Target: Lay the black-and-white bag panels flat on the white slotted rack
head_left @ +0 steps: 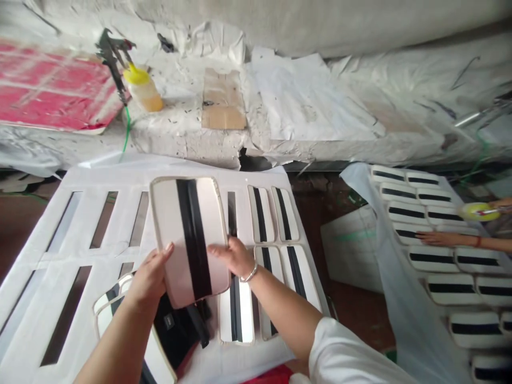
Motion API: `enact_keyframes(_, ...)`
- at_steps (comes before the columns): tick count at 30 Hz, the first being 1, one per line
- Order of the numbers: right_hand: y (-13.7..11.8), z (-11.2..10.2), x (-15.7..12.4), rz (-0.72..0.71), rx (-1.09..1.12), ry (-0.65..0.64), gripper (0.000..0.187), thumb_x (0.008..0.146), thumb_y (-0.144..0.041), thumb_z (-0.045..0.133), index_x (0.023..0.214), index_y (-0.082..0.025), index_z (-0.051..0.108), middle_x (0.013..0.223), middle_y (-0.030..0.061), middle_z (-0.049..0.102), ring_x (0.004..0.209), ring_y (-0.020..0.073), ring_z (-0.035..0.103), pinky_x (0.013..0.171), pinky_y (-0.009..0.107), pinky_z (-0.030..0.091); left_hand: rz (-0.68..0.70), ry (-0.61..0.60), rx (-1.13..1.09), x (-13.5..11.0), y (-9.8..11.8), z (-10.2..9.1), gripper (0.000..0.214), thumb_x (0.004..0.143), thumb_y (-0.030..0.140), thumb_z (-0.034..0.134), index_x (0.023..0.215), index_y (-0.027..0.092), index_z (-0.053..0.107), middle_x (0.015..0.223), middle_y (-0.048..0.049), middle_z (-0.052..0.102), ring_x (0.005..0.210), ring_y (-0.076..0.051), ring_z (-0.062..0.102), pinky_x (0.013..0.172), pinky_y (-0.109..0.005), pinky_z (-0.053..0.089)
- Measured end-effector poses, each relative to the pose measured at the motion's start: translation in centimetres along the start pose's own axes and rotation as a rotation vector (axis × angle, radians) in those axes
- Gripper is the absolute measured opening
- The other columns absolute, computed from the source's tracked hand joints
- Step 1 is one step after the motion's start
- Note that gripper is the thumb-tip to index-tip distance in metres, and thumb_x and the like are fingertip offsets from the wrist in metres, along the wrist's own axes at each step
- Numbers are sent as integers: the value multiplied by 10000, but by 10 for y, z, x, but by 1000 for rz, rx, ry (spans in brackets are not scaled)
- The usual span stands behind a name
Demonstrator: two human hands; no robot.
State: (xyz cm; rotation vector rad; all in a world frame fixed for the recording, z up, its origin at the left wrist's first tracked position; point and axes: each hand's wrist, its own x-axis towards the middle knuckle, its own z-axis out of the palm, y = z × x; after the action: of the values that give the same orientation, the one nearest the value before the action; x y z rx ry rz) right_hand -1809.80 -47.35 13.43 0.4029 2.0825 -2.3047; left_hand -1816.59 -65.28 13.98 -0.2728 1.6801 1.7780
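Note:
Both of my hands hold up a white panel point(166, 213) with rounded corners, a beaded edge and a black stripe down its middle. My left hand point(154, 269) grips its left edge, thumb on the front face. On the right edge, my right hand point(237, 258) closes with its thumb near the stripe; a bracelet circles that wrist. Under the panel is a white sheet with slots point(120, 255). Several similar striped panels point(262, 210) lie in rows on its right side. Below my left forearm is a loose pile of panels point(104, 317) with black material point(178, 333), partly hidden.
A spray gun point(114, 58), a yellow-capped bottle point(146, 90), a cardboard piece point(223, 101) and a pink board point(52, 85) rest on the paper-covered ledge behind. At right, a co-worker's hand point(432, 238) touches striped panels on another table; their other hand holds a yellow-topped container point(478, 212).

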Motion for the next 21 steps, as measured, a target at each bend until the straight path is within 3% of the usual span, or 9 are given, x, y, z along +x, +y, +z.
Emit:
enact_keyframes(3,22,-62,35,69,263,187,304,697,-457,675,779,-172,607,718,-6,639,660,129,588,662,256,471,-41,-286,-19,33,-16,59,574,665,575,607,1028,130,603,830,-105,685,764,-262,652,609,-327,527)
enact_keyframes(5,46,-97,59,158,489,262,279,716,-426,653,785,-163,589,724,19,651,691,157,614,677,278,489,-99,-401,-34,51,-32,98,540,706,491,622,1117,145,574,931,-111,682,836,-258,651,680,-335,532)
enact_keyframes(7,68,-122,78,326,621,311,291,786,-427,563,799,-138,591,715,69,660,725,193,633,677,310,505,-109,-430,-62,67,-44,131,502,744,444,604,1154,158,552,947,-99,681,839,-242,653,708,-338,530)
enact_keyframes(9,83,-136,87,446,668,353,358,850,-449,461,822,-120,598,702,102,661,739,212,639,666,332,515,-82,-382,-26,83,-46,155,440,781,407,571,1139,151,556,914,-90,685,817,-230,655,714,-337,525)
enact_keyframes(13,83,-143,82,379,571,520,304,832,-427,515,852,-136,601,737,84,672,720,199,639,657,323,521,-14,-266,144,106,-21,174,291,803,322,543,996,113,606,819,-90,684,766,-219,650,681,-310,511)
enact_keyframes(18,75,-140,61,134,607,509,233,708,-368,658,791,-176,553,748,32,660,755,187,634,702,303,518,-5,-488,158,113,8,175,285,787,304,557,980,109,629,728,-62,670,650,-187,626,604,-273,485)
enact_keyframes(21,80,-133,66,244,693,514,159,739,-318,568,797,-171,556,693,47,643,775,203,632,710,321,515,32,-477,311,120,8,175,241,782,283,568,914,100,650,681,-57,656,651,-183,614,596,-258,474)
